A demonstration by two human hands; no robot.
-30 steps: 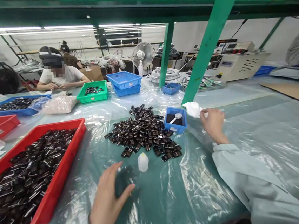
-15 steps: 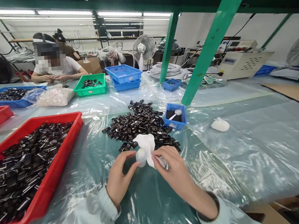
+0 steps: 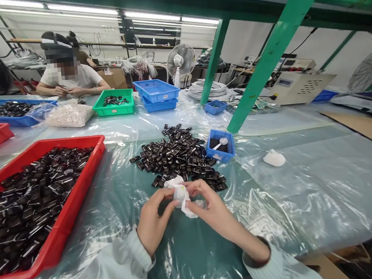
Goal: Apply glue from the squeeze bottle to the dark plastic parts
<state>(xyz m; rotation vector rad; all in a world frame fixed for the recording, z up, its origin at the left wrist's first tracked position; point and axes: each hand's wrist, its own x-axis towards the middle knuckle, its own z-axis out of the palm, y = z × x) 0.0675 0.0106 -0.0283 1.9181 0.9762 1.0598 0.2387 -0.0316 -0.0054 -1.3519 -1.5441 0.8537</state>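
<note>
Between thumb and fingers, my left hand (image 3: 154,219) pinches a small, whitish, rounded piece (image 3: 180,194) with a yellowish spot on it. My right hand (image 3: 210,205) has its fingertips closed on a crumpled white tissue (image 3: 188,210), pressed against that piece from the right. Part of the tissue sticks up behind the piece, and the fingers hide some of both. Just beyond my hands lies a loose pile of small black parts (image 3: 177,151). A small blue bin (image 3: 221,157) at the pile's right edge holds dark material and a white spoon (image 3: 221,143).
A large red tray (image 3: 77,207) full of black parts stands on the left. To the right lies a white wad (image 3: 274,158) on the plastic-covered table (image 3: 312,188). A green post (image 3: 249,78) slants down behind the small bin. Across the table sits a co-worker (image 3: 71,80).
The tissue, which stood up between my hands, is now folded down around the rounded piece. My right hand has moved left, closer to my left hand.
</note>
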